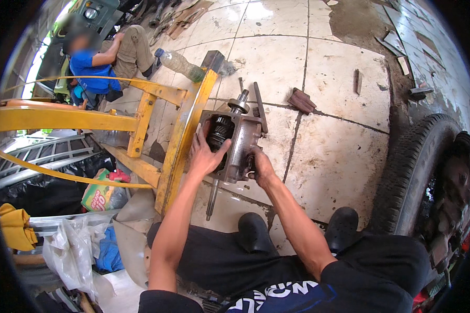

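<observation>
A greasy metal gearbox (244, 143) sits on the tiled floor in front of me, its open side showing dark gears (220, 129). One shaft (239, 101) with a round bearing sticks out of the far end, and a long plain shaft (212, 201) points back toward me. My left hand (208, 155) grips the left edge of the housing, thumb spread across the opening. Around the lower right side, my right hand (261, 166) holds the casing; its fingertips are partly hidden. A flat dark metal bar (260, 107) lies against the far right corner.
A yellow steel frame (185, 135) stands close on the left, with a plastic bottle (180, 64) beside it. A dark red block (301, 100) lies on the floor beyond. At right is a large tyre (418, 172). Another person (96, 65) sits at the far left.
</observation>
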Tool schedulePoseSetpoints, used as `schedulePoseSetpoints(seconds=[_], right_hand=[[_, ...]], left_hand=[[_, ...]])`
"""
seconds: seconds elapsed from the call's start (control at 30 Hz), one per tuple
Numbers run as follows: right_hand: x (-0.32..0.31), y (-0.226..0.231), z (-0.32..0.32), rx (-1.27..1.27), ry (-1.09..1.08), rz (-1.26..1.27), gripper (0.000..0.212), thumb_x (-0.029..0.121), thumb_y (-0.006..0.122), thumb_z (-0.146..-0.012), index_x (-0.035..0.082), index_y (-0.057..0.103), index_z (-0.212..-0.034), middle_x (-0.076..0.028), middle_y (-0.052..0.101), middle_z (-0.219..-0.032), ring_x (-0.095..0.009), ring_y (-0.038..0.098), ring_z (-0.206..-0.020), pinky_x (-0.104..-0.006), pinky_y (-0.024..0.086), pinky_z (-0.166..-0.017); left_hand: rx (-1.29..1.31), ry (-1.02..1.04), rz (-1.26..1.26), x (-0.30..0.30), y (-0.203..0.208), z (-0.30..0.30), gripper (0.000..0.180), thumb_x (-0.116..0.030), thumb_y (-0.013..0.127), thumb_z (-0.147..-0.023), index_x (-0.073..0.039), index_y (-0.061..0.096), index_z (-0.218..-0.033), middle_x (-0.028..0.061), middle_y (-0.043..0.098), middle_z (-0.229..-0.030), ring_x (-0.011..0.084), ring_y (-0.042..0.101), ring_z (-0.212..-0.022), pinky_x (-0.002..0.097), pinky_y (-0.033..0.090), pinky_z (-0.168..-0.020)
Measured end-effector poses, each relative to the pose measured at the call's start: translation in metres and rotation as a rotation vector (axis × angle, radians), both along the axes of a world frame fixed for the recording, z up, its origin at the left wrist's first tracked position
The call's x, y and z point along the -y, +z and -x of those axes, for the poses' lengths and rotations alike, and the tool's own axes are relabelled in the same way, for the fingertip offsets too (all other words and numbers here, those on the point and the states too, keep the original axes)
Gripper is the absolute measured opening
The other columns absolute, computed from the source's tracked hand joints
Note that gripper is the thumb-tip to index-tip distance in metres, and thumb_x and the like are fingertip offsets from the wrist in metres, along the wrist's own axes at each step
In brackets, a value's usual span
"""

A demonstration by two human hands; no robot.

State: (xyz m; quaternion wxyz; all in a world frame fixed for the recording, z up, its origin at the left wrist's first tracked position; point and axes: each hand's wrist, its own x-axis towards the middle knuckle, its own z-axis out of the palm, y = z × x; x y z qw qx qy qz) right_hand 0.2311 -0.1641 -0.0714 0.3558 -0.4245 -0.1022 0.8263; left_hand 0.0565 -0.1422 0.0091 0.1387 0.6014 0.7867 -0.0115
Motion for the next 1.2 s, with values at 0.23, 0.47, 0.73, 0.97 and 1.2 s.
schedulePoseSetpoints(seconds=[0.23, 0.47, 0.73, 0.97, 1.2], right_hand=[[0.01, 0.02, -0.003, 0.922, 0.473, -0.381, 0.065, 0.052, 0.054, -0.086, -0.001, 0.063, -0.122, -0.026, 0.065, -0.117, -0.041, 0.05, -0.123, -0.0549, 0.03, -0.107], [0.016, -0.048, 0.011, 0.149, -0.069, -0.282, 0.065, 0.047, 0.054, -0.093, -0.006, 0.052, -0.131, -0.02, 0.059, -0.126, -0.026, 0.054, -0.117, -0.0317, 0.038, -0.103], [0.017, -0.009, 0.012, 0.429, 0.203, -0.46, 0.103, 0.066, 0.057, -0.086, -0.013, 0.027, -0.146, -0.029, 0.052, -0.135, -0.034, 0.054, -0.123, -0.036, 0.039, -0.106], [0.016, -0.064, -0.003, 0.325, 0.089, -0.376, 0.055, 0.023, 0.052, -0.085, -0.008, 0.053, -0.131, -0.021, 0.067, -0.114, -0.027, 0.063, -0.103, -0.0333, 0.046, -0.093], [0.011, -0.05, 0.019, 0.359, -0.071, -0.303, 0.056, 0.027, 0.053, -0.088, -0.011, 0.053, -0.129, -0.021, 0.065, -0.118, -0.027, 0.062, -0.104, -0.0364, 0.046, -0.092]], left_hand=[[-0.175, -0.018, -0.164, 0.009, -0.03, -0.004, 0.108, -0.074, 0.05, -0.084, -0.005, 0.009, -0.156, 0.0334, 0.023, -0.149, 0.0506, 0.028, -0.133, 0.0652, 0.022, -0.106], [-0.157, -0.047, -0.192, 0.005, -0.026, -0.012, 0.107, -0.076, 0.048, -0.085, -0.005, 0.009, -0.156, 0.034, 0.025, -0.147, 0.0506, 0.028, -0.133, 0.0654, 0.023, -0.105], [-0.17, -0.004, -0.161, 0.006, -0.027, -0.005, 0.11, -0.077, 0.049, -0.083, -0.004, 0.009, -0.155, 0.0358, 0.024, -0.147, 0.0514, 0.028, -0.134, 0.0672, 0.022, -0.105], [-0.138, -0.013, -0.153, 0.005, -0.023, -0.015, 0.111, -0.078, 0.049, -0.082, -0.004, 0.01, -0.155, 0.0353, 0.024, -0.147, 0.0518, 0.027, -0.135, 0.0678, 0.022, -0.105], [-0.131, -0.025, -0.168, 0.003, -0.023, -0.017, 0.112, -0.076, 0.052, -0.082, -0.002, 0.011, -0.154, 0.0336, 0.026, -0.147, 0.0517, 0.029, -0.133, 0.0674, 0.023, -0.105]])
